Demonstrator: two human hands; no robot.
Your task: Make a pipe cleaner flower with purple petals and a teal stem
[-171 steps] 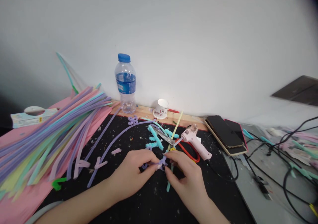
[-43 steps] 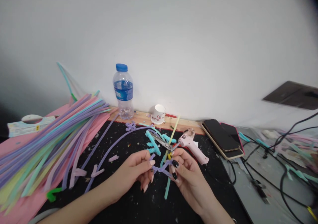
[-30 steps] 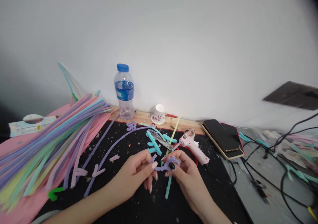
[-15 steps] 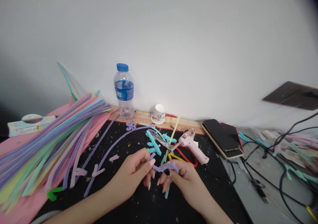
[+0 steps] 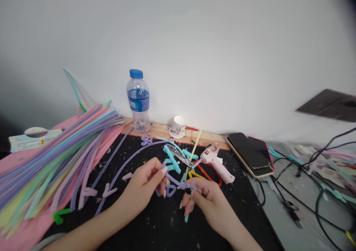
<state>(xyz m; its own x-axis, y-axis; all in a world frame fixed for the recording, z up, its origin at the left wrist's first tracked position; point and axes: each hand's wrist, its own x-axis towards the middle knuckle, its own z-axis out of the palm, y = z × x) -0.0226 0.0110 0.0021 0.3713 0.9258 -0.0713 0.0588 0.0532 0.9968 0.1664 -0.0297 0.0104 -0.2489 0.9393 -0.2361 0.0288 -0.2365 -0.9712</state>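
Between my two hands runs a bent purple pipe cleaner (image 5: pixel 174 181). My left hand (image 5: pixel 150 178) pinches one end between thumb and finger. At its other end my right hand (image 5: pixel 202 195) is closed on it with fingertips and thumb. A small purple loop (image 5: pixel 170 190) shows just below, beside the left fingertips; whether it belongs to the same piece I cannot tell. Behind the hands lie fuzzy turquoise pieces (image 5: pixel 172 160) and scissors (image 5: pixel 189 164) with red and yellow handles. A pink glue gun (image 5: pixel 218 163) rests just right of the scissors.
A big bundle of pastel pipe cleaners (image 5: pixel 69 147) fills the left on pink paper. At the wall stand a water bottle (image 5: pixel 138 104) and a paper cup (image 5: pixel 178 127). A phone (image 5: pixel 247 150) and black cables (image 5: pixel 294 191) are on the right. A purple flower shape (image 5: pixel 146 140) lies near the bottle.
My left hand has moved a little up and left, away from the right, stretching the purple pipe cleaner between them. The purple loop below has come into sight.
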